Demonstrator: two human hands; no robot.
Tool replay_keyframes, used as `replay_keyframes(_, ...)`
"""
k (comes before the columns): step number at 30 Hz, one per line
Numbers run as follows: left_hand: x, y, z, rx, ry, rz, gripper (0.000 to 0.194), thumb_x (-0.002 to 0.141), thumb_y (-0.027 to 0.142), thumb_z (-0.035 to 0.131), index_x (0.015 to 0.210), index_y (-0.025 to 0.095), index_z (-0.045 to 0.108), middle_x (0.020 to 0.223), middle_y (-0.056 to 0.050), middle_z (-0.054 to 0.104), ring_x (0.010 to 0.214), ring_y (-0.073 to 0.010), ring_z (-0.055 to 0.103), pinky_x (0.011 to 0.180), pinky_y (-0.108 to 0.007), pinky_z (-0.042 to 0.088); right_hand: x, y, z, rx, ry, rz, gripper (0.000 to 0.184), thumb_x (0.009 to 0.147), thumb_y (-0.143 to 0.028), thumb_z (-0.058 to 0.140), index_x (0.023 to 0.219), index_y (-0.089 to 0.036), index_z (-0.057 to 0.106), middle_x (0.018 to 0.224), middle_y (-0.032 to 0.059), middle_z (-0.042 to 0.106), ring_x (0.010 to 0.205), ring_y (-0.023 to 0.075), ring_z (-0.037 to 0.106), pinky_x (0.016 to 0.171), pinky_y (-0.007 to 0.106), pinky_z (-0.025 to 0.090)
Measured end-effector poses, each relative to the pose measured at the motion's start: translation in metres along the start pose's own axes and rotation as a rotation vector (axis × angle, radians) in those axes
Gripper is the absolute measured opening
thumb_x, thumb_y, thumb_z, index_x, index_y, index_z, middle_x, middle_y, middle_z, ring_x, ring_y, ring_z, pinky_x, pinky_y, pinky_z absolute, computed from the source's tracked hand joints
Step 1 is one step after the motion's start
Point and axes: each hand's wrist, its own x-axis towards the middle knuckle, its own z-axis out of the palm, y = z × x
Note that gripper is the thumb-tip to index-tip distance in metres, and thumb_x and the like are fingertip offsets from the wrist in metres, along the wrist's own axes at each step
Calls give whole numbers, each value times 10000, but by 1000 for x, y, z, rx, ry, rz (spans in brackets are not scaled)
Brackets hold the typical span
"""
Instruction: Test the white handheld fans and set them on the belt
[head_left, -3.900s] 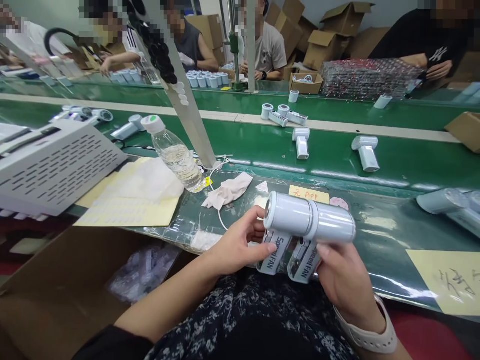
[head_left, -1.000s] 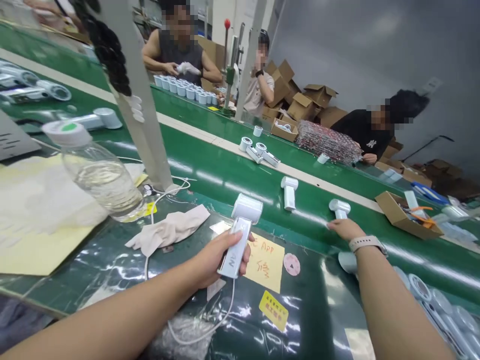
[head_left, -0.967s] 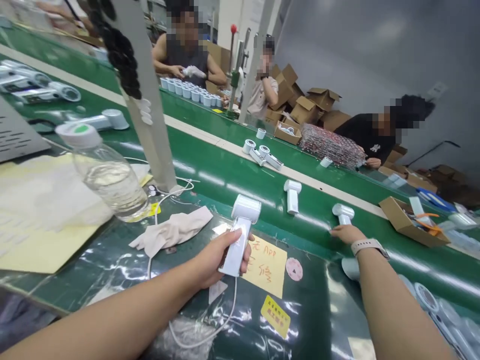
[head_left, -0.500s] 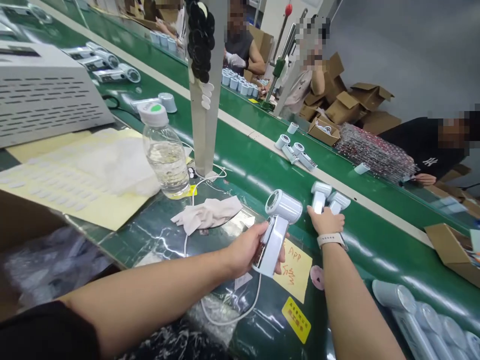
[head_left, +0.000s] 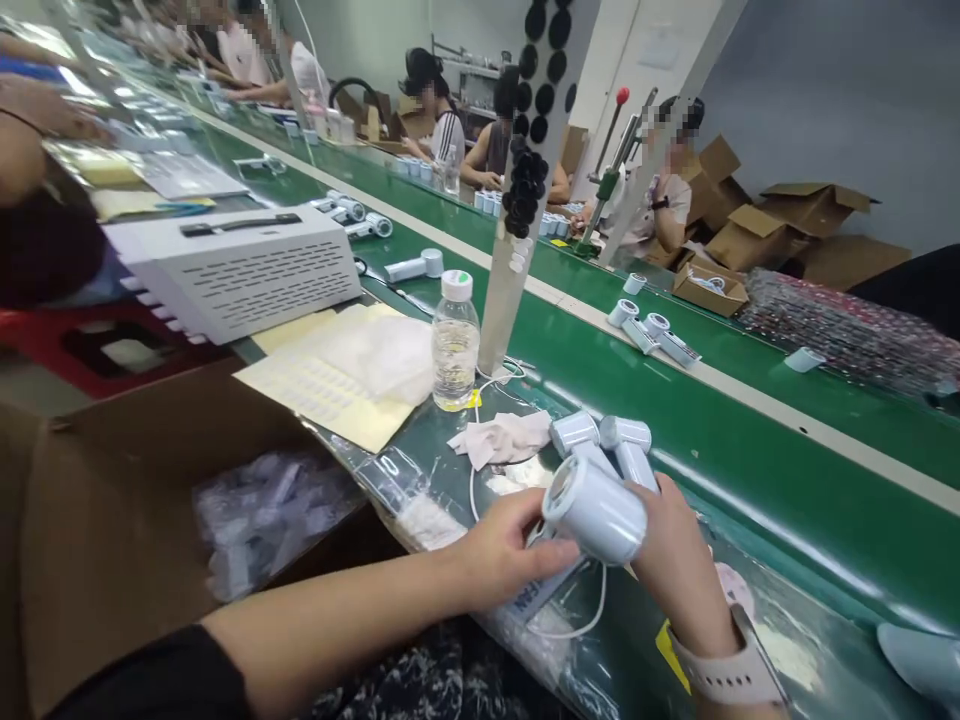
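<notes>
My left hand (head_left: 517, 550) is closed around the handle of a light blue handheld fan (head_left: 600, 510). The fan's cylindrical head points up and to the right, and the letters "FAN" show near its handle. Just behind it, my right hand (head_left: 667, 525) is closed on the handles of two more such fans, one at left (head_left: 576, 432) and one at right (head_left: 628, 438). The fan in my left hand hides part of my right fingers. A crumpled pale cloth (head_left: 502, 438) lies on the bench next to them.
A water bottle (head_left: 455, 345) stands by a metal post (head_left: 517, 230). Left of it are a yellow sticker sheet (head_left: 352, 410) and a white vented machine (head_left: 262, 270). Below sits a carton (head_left: 112, 500) with plastic bags. A green conveyor (head_left: 750, 440) carries more fans; people sit across it.
My right hand has drawn two fans off the belt towards me, beside the one in my left hand. The left fan has tilted and come closer. My view has swung left.
</notes>
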Motion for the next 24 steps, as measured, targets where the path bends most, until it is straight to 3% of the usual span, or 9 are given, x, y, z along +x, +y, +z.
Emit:
replay_keyframes(4,-38,-4,-27,202,260,-49,709,757,808,607,996,149,706,955,-89,698,886,-256,598,813,-353,489,-21,-36,6,110,-26,91,385,805,-470,665,1004,-165,790,1384,236,585,1268,473,563,1015,628,487)
replay_keyframes(9,-43,1,-21,185,389,-3,768,831,842,448,1057,151,696,979,-105,686,920,-266,602,847,-378,498,-50,-83,12,575,-89,99,496,862,-544,646,1248,-244,723,1558,133,503,1451,417,432,1183,615,349)
replay_keyframes(13,-35,3,-9,451,248,234,764,889,820,332,1040,154,674,1090,-140,628,1064,-282,545,1008,-436,451,-71,-89,22,1088,-165,200,737,847,-598,684,1471,-239,524,1419,158,645,1292,352,621,1091,495,495)
replay_keyframes(16,-20,-1,-10,702,15,330,780,863,848,326,980,170,692,1179,-163,600,1146,-305,494,1077,-483,404,-79,-72,22,1190,-132,385,830,716,-585,829,1412,-209,577,1224,170,753,1134,358,707,992,464,561)
replay_keyframes(18,1,2,-17,767,-113,341,744,779,875,476,909,183,716,1263,-168,583,1213,-337,472,1123,-516,355,-84,-59,16,1206,-65,503,863,621,-576,898,1349,-202,627,1129,171,784,1057,369,731,942,464,580)
replay_keyframes(20,33,12,-26,649,-188,289,646,673,810,692,847,189,736,1193,-146,624,1157,-330,530,1096,-504,383,-92,-50,8,1267,-40,604,854,575,-579,920,1297,-201,660,1049,167,800,985,367,748,900,465,591)
replay_keyframes(21,52,20,-32,492,-192,224,536,742,723,708,855,201,751,1098,-116,656,1063,-285,580,1037,-465,434,-97,-46,5,1315,-52,641,833,561,-578,926,1262,-201,679,1006,164,806,954,365,754,888,468,592)
replay_keyframes(22,71,30,-38,251,-119,155,452,826,638,679,830,193,754,980,-99,671,925,-241,616,922,-415,491,-102,-44,2,1368,-68,670,796,552,-576,930,1216,-201,702,972,162,809,937,364,758,885,474,591)
replay_keyframes(24,108,52,-51,-383,253,60,341,920,459,645,821,145,737,811,-91,672,729,-194,630,707,-332,507,-112,-41,-1,1467,-86,707,688,535,-573,936,1084,-203,748,930,159,811,930,365,759,887,480,585)
